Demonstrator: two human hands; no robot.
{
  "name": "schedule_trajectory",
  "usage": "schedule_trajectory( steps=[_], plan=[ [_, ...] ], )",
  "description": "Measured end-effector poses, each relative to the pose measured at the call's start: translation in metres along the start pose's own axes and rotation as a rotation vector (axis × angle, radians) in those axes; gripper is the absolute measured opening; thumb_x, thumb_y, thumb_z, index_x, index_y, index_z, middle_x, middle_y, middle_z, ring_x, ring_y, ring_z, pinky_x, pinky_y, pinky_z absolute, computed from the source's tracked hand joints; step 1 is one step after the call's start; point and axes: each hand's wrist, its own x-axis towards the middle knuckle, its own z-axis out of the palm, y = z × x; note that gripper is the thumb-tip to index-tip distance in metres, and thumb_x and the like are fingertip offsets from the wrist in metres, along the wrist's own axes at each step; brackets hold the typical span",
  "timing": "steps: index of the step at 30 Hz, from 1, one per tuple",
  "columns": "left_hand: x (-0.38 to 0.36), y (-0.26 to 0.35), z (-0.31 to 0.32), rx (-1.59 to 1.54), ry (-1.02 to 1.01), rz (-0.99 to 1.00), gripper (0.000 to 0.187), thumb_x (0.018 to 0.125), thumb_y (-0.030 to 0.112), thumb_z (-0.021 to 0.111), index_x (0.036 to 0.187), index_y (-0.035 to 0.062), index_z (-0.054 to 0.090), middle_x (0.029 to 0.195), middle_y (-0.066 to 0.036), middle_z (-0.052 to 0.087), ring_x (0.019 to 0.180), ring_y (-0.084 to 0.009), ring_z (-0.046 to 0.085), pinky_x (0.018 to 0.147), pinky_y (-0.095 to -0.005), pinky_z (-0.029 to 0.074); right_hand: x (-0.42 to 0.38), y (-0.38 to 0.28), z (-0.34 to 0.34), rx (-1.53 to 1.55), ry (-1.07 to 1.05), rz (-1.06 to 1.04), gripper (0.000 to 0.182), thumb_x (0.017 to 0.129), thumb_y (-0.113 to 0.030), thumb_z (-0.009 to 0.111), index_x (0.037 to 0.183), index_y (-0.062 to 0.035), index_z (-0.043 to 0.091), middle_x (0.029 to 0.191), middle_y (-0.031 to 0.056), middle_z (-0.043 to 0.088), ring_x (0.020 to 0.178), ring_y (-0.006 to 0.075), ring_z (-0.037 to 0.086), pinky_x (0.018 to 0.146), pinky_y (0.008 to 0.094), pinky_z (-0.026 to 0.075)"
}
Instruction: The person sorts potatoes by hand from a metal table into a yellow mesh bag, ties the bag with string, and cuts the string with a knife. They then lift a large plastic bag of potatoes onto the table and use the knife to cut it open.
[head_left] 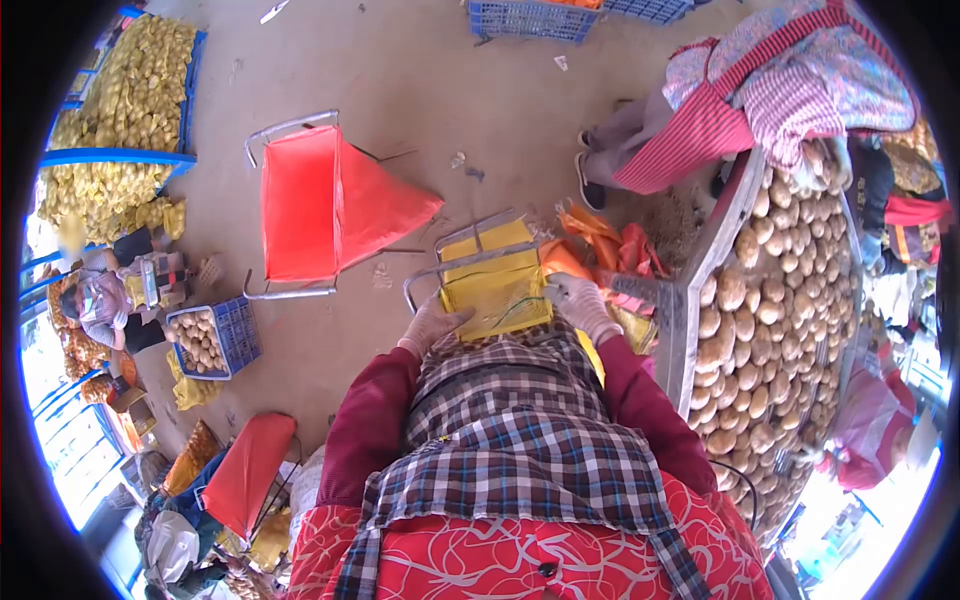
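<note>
A yellow bag [492,292] hangs on a small metal frame [455,266] in front of my body, its near edge close to my plaid apron [510,450]. My left hand [437,324], in a whitish glove, grips the bag's near left edge, with the thumb on top and the other fingers partly hidden. On the opposite side, my right hand [582,304], gloved too, is closed on the bag's right edge. Thin dark strands lie across the yellow material.
A sloped sorting table [672,350] with many potatoes [765,330] stands at right, a person [740,110] leaning over it. Orange bags [592,242] lie beside it. A red sling frame [300,205], a blue crate [238,338] of potatoes and a seated person [105,300] are at left.
</note>
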Motion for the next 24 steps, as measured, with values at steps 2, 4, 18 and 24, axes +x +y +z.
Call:
schedule_trajectory(
  steps=[2,4,18,24],
  plan=[
    [-0.017,0.0,0.002,0.226,0.032,0.065,0.051,0.085,0.03,0.075,0.124,0.0009,0.059,0.11,-0.013,0.071,0.097,-0.0207,0.067,0.085,-0.0358,0.053,-0.032,-0.019,0.004,0.004,0.031,-0.025,0.028,0.09,-0.028,0.063,0.107,-0.0064,0.07,0.098,0.0186,0.07,0.088,0.0345,0.068,0.078,0.0404,0.053],
    [-0.051,0.023,-0.005,0.327,0.05,-0.054,0.054,0.087,0.037,0.07,0.126,0.0018,0.059,0.112,-0.014,0.07,0.099,-0.0248,0.068,0.085,-0.039,0.052,-0.082,-0.026,-0.004,0.044,0.185,-0.039,0.027,0.091,-0.026,0.062,0.106,-0.0054,0.07,0.097,0.0181,0.07,0.087,0.0337,0.069,0.078,0.0398,0.054],
    [-0.109,0.0,-0.017,0.98,0.295,0.434,0.044,0.093,0.017,0.056,0.132,-0.0015,0.053,0.14,-0.028,0.045,0.132,-0.0421,0.041,0.11,-0.0468,0.035,-0.418,0.05,-0.074,-0.57,1.143,0.728,0.051,0.075,-0.009,0.069,0.124,-0.0143,0.058,0.116,0.0142,0.059,0.105,0.0376,0.056,0.086,0.046,0.051],
    [-0.149,0.014,-0.007,0.747,0.431,0.593,0.039,0.092,0.008,0.055,0.13,-0.002,0.054,0.135,-0.023,0.05,0.123,-0.0365,0.05,0.104,-0.0423,0.041,-0.42,0.088,-0.154,-0.759,0.697,0.784,0.065,0.07,-0.009,0.069,0.132,-0.0158,0.052,0.12,0.0144,0.058,0.105,0.0368,0.058,0.084,0.0461,0.052]
  ],
)
